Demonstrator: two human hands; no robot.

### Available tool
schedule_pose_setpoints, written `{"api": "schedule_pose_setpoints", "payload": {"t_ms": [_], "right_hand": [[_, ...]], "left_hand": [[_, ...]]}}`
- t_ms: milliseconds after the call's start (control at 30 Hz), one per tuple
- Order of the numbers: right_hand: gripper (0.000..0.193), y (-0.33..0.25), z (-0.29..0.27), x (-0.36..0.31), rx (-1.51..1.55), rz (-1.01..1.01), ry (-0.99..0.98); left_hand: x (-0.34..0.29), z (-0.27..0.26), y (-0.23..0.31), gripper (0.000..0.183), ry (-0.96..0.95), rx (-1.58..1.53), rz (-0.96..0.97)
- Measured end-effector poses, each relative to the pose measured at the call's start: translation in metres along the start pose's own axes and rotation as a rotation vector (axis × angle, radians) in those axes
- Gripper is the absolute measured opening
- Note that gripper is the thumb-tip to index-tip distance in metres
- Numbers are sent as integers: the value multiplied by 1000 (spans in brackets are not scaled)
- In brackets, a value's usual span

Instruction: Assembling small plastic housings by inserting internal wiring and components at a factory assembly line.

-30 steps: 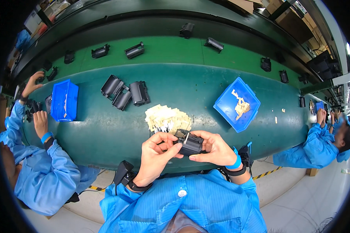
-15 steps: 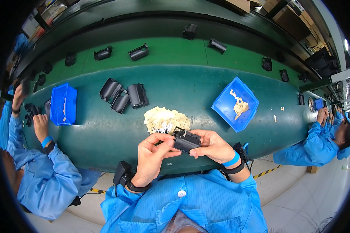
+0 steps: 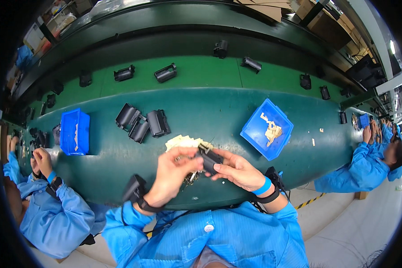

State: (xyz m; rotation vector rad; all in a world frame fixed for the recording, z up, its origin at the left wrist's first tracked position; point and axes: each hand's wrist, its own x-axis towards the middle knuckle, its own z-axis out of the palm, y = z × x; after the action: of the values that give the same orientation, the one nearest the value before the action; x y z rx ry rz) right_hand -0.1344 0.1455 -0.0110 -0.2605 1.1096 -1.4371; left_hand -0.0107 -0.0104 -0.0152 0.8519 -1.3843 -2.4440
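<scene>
A black plastic housing (image 3: 208,161) is held in front of me, its right end gripped by my right hand (image 3: 240,172) with the thumb across the top. My left hand (image 3: 172,172) is bent against the housing's left end; its fingers are smeared by motion, so I cannot tell whether they pinch anything. Just beyond both hands lies a heap of flat cream-coloured pieces (image 3: 183,141), partly covered by them. Under my left fingers a cluster of small dark bits (image 3: 192,178) shows on the green tabletop (image 3: 210,107).
Beyond the heap, to the left, sit several black housings (image 3: 157,123). A blue bin (image 3: 256,140) with cream pieces is at right; another blue bin (image 3: 68,136) stands at left. More housings (image 3: 166,73) line the bright green strip behind. Co-workers (image 3: 58,210) sit on both sides.
My left hand has swung over the housing's left end and blurred, while the housing has tilted in my right hand. The whole view has shifted slightly. The left co-worker's hands have moved.
</scene>
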Motion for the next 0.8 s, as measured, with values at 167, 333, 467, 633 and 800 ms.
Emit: {"api": "schedule_pose_setpoints", "payload": {"t_ms": [167, 333, 467, 633, 800], "right_hand": [[61, 11, -11, 11, -325, -281, 242], [20, -6, -6, 19, -1042, -316, 344], [18, 1, -12, 20, -1098, -386, 264], [20, 16, -3, 24, -1341, -558, 206], [12, 20, 2, 22, -1067, -427, 143]], "left_hand": [[124, 7, 52, 31, 21, 52, 317], [182, 21, 74, 31, 151, 297, 257], [124, 7, 48, 19, -119, 686, 474], [18, -8, 20, 17, -168, 971, 296], [-2, -10, 5, 17, -105, 882, 159]]}}
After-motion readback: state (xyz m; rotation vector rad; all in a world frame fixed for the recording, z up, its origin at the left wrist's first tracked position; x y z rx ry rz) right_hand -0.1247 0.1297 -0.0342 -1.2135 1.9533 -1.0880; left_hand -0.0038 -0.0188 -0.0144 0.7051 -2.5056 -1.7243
